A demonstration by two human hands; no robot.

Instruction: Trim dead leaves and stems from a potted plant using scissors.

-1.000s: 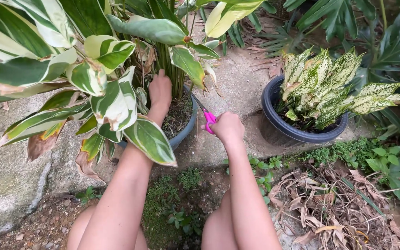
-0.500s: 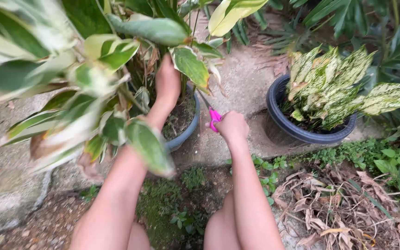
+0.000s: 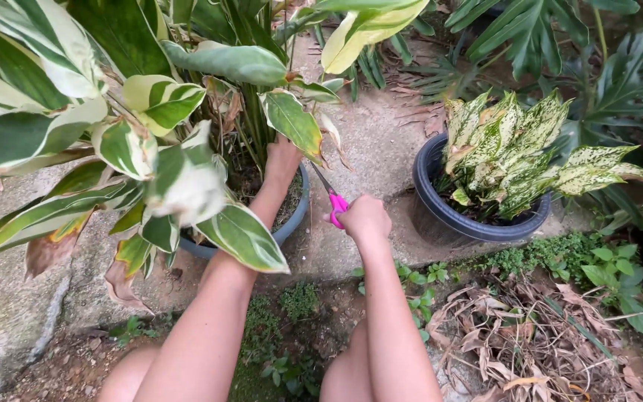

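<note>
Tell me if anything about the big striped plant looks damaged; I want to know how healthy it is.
Yes. On the variegated plant, several low leaves at the left have brown, dried leaf tips, and one leaf near the left hand has a scorched edge. The right hand holds pink-handled scissors beside its pot.

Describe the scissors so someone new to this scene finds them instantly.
Start at the big variegated plant in the grey pot on the left. Just beside its rim, the right hand holds the scissors; their bright pink handles are the only pink among the greenery.
</note>
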